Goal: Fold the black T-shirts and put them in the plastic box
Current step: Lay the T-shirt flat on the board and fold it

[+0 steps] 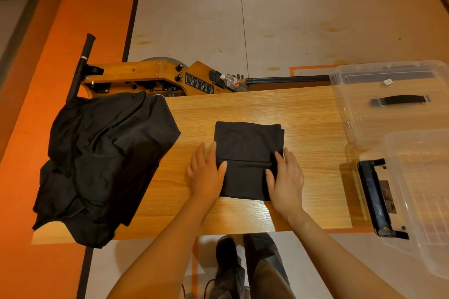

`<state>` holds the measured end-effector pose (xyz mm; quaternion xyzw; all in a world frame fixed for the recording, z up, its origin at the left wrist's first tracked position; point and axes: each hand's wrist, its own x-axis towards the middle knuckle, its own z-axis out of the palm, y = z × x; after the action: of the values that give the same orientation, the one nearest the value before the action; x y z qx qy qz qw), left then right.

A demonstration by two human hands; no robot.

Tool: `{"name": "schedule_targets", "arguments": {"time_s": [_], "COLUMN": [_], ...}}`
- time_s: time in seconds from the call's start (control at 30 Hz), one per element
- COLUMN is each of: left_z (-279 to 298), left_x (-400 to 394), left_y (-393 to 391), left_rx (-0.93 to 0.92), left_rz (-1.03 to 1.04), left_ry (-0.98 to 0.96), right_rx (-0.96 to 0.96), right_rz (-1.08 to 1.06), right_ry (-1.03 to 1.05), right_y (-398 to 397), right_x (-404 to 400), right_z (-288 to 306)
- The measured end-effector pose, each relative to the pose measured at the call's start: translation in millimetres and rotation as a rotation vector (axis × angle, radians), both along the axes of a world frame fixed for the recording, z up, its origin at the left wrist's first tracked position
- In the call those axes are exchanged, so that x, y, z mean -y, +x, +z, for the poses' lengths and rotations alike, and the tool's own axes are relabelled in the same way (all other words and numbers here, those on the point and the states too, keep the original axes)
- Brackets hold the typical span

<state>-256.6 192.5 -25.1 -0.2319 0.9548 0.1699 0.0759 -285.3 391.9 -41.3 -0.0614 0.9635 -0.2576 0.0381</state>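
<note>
Head view, looking down on a wood table (303,114). Folded shirt (247,160), black, lies near the table's middle as a neat rectangle, with a fold line across it about two thirds of the way toward the person. Left hand (206,175) lies flat at the shirt's left edge, fingers straight and slightly spread, thumb over the fabric edge, the rest on the table just beside it; it grips nothing. Right hand (286,179) lies flat on the shirt's right edge, fingers straight, pressing on the cloth and overlapping the lower right corner; nothing pinched or held. Both forearms bare.

Shirt pile (102,165), black and unfolded, sits heaped on the table's left end, draping over the left and near edges. Well apart from the folded shirt.

Box (422,201), clear plastic, sits at the right end, partly off the frame, with a black latch (374,196) on its left side. Its inside is hard to read through the plastic. Lid (388,94), clear with a black handle, lies on the table behind the box.

Behind the table: wooden machine (145,75) with a water bottle (233,82) on it. Orange and grey floor.
</note>
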Motion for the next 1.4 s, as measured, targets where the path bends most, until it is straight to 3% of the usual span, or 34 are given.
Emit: {"name": "schedule_targets", "arguments": {"time_s": [0.13, 0.53, 0.7, 0.83, 1.0, 1.17, 1.4], "left_z": [-8.0, -21.5, -15.0, -1.4, 6.8, 9.7, 10.7], "left_x": [6.9, 0.8, -7.1, 1.9, 22.9, 36.9, 41.9], "left_y": [-0.7, 20.5, 8.5, -18.9, -72.3, -105.4, -117.1], "left_rx": [0.171, 0.198, 0.208, 0.12, -0.058, 0.026, 0.083], "left_rz": [-0.242, -0.158, -0.122, -0.1, 0.243, 0.483, 0.488], "left_ry": [-0.185, -0.207, -0.174, -0.045, 0.237, 0.455, 0.455], "right_rx": [0.046, 0.079, 0.062, 0.108, 0.281, 0.395, 0.467], "right_rz": [0.084, 0.292, 0.348, 0.154, -0.146, -0.273, -0.262], "right_ry": [0.121, 0.358, 0.314, 0.083, -0.21, -0.166, -0.129], "right_y": [-5.1, -46.5, -67.9, -94.4, -134.1, -163.5, -175.1], "right_x": [-6.1, -36.9, -40.4, -29.8, -6.8, 16.1, 23.9], "right_z": [-11.5, -15.9, -10.0, 3.4, 16.0, 20.5, 20.8]}}
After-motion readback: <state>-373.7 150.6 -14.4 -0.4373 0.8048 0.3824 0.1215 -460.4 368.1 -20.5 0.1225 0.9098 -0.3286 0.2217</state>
